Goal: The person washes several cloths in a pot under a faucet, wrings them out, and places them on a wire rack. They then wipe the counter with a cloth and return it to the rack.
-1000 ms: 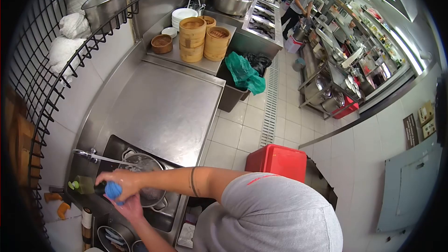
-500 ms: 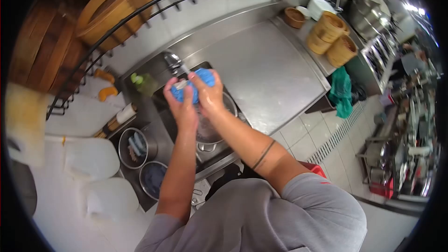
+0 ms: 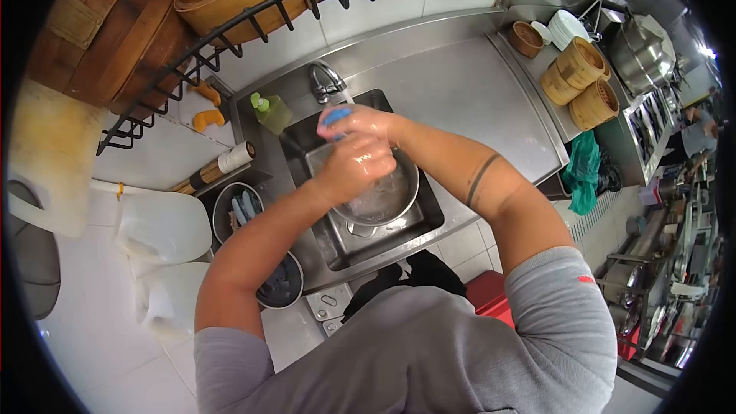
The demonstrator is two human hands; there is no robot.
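Note:
My right hand [image 3: 368,124] is closed on a bunched blue cloth [image 3: 335,116], part of which sticks out at its far side. My left hand [image 3: 356,169] is a wet fist pressed against the near side, with knuckles up; both hands grip the bundle, most of which they hide. Below them a metal pot [image 3: 406,201] with cloudy, bubbly water sits in the steel sink [image 3: 426,224]. Just beyond my hands rises the curved tap [image 3: 326,77].
A green soap bottle [image 3: 272,113] stands left of the tap. Metal bowls [image 3: 282,282] sit left of the sink, beside white plastic jugs [image 3: 162,222]. A black wire rack [image 3: 253,19] holds wooden steamers overhead. Bamboo baskets [image 3: 576,69] stand at the right end of the steel counter [image 3: 460,100].
Both hands have come down and nearer from under the tap, over the pot. The blue cloth, earlier spread between them, is now squeezed small. The view has shifted.

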